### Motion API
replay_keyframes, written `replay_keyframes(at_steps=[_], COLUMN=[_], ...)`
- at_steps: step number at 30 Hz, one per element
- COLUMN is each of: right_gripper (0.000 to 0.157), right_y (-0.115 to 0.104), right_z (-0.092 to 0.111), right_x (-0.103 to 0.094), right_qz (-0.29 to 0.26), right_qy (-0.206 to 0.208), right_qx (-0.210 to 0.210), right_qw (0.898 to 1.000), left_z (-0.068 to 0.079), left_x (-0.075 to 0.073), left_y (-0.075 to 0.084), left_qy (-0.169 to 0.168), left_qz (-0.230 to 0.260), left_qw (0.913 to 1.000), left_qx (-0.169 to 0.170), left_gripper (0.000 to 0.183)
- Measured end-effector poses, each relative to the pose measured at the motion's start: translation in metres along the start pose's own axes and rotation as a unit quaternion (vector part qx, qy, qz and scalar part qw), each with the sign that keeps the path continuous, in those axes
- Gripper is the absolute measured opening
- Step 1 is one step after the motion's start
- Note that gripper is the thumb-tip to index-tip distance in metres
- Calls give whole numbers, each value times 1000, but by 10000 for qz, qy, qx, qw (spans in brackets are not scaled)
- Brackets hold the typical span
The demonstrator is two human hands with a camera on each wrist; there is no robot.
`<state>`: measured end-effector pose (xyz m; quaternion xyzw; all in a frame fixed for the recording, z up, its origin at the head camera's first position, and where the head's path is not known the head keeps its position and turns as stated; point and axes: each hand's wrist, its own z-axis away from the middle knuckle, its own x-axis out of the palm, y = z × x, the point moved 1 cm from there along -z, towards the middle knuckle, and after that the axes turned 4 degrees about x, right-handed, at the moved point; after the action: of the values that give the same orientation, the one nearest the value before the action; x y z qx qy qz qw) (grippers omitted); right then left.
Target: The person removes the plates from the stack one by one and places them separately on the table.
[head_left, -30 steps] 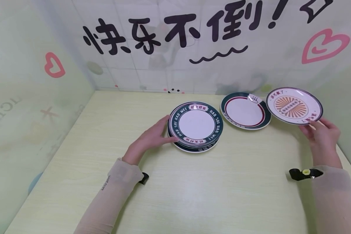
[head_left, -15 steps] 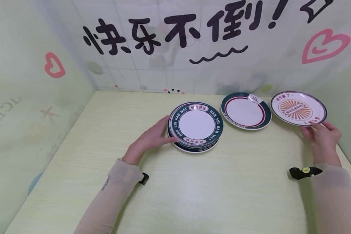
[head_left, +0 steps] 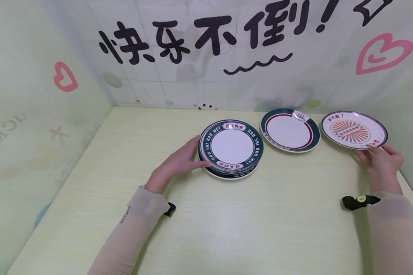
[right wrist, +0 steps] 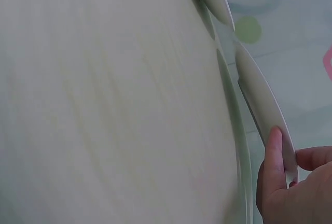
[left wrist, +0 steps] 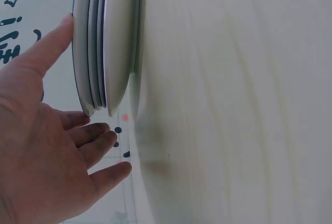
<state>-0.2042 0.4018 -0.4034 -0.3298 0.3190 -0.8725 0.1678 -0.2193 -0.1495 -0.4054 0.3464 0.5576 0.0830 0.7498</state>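
Head view: the sunburst plate is pinched at its near rim by the right hand, thumb above and fingers beneath. From that hand the plate lies ahead and slightly leftward. Being round, no long axis is offered; the direction is set by the gripped rim. Farther left of the hand, the green-rimmed plate is placed just beside the sunburst plate. The plate stack is well apart from the right hand; its left side is touched by the left hand.

Left wrist view: the left hand is seen widely spread, thumb and index tip set against the stack's rim, the other fingers clear; nothing is lifted by it.

Right wrist view: a gap is seen between plate and bench, so the plate is judged raised. The right hand is clearly nearer.
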Motion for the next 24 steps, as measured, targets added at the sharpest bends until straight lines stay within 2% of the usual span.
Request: replay_keyframes(at_steps=[10, 16, 20, 24], right_gripper=[57, 56, 55, 44], right_y=[0, -1, -4, -7], right_z=[-6, -9, -11, -11], right_x=[0, -4, -6, -9], right_qz=[607, 636, 875, 1166], right_qy=[148, -160, -349, -571], right_qx=[175, 320, 471, 623], right_qw=[9979, 9973, 9944, 9896], left_z=[-1, -1, 0, 0], left_x=[0, -1, -1, -2], left_y=[1, 3, 3, 4], left_qy=[-7, -11, -16, -21], left_qz=[8, -16, -15, 6], left_qw=[10000, 10000, 10000, 10000], left_qx=[-17, -34, -76, -68], left_gripper=[107, 106, 107, 106])
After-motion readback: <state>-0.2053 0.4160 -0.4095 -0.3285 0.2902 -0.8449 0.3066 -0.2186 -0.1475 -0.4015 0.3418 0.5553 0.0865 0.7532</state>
